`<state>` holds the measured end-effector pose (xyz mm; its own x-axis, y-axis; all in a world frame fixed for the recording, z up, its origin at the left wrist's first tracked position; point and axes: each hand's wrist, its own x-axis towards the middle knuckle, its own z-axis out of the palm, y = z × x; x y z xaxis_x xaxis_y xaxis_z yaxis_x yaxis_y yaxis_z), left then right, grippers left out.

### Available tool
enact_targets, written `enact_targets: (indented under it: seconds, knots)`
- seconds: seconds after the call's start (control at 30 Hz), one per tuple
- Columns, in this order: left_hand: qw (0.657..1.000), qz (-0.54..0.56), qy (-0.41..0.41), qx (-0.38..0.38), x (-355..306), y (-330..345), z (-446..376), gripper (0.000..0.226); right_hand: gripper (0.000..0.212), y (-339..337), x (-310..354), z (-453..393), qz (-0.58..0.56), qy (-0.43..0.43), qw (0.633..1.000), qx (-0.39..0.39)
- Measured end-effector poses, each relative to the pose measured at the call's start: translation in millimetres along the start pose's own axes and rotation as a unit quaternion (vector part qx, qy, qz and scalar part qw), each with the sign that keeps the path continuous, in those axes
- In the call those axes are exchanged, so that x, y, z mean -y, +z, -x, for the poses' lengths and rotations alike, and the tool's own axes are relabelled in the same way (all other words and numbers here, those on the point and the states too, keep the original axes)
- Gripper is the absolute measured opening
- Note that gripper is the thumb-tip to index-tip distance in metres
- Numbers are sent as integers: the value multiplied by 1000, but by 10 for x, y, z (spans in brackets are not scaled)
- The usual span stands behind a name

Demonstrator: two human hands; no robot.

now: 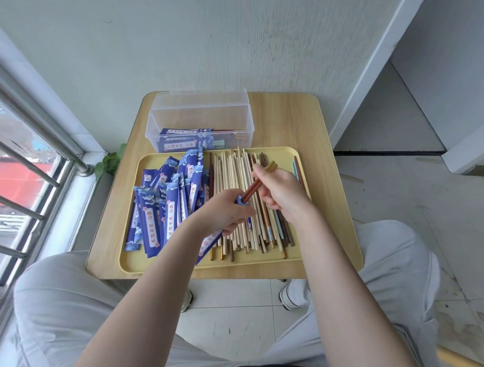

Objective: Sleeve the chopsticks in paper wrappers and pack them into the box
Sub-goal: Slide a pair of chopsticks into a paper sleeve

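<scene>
Chopsticks [253, 189], a reddish-brown pair, are pinched by the right hand [281, 191] with their tips entering the blue paper wrapper [210, 240] gripped in the left hand [225, 211], above a yellow tray [296, 252] of loose chopsticks and wrappers. Behind the tray, a clear plastic box [200, 121] holds sleeved pairs. Both rest on a small wooden table [288, 118] set against a pale wall, beside a railed window [29, 163], over a tiled floor.
</scene>
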<state>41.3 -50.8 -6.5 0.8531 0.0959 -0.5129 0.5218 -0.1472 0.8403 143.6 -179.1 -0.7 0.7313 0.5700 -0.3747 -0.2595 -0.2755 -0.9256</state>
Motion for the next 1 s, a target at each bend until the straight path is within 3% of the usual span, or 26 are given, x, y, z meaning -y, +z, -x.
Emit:
enact_targets:
  seconds: [0.2, 0.3, 0.4, 0.5, 0.57, 0.6, 0.67, 0.73, 0.87, 1.0]
  knots:
    - [979, -185, 29, -78, -342, -239, -153, 12, 30, 98, 289, -259, -37, -24, 999, -14]
    - [957, -236, 63, -158, -458, -394, -255, 28, 30, 121, 381, -428, -84, -30, 995, -44]
    - [910, -307, 119, -254, -581, -617, -363, 48, 29, 205, 457, -689, -171, -30, 982, -78]
    - [834, -361, 194, -368, -567, -854, -458, 73, 28, 282, 548, -961, -274, -4, 951, -145]
    - [803, -305, 210, -467, -475, -998, -481, 65, 30, 299, 597, -1115, -291, -4, 939, -182]
    - [802, -272, 182, -499, -404, -1066, -493, 59, 32, 306, 610, -1185, -277, -9, 941, -195]
    - [823, -250, 103, -499, -254, -1175, -538, 57, 31, 353, 625, -1306, -235, -22, 949, -210]
    - [843, -286, 64, -451, -116, -1234, -597, 64, 27, 456, 636, -1414, -196, -36, 959, -201]
    - [857, -338, 69, -384, -8, -1249, -684, 70, 22, 720, 646, -1538, -125, -13, 984, -128]
    - [853, -393, 56, -339, 12, -1248, -710, 66, 26, 825, 683, -1562, -125, 28, 988, -89]
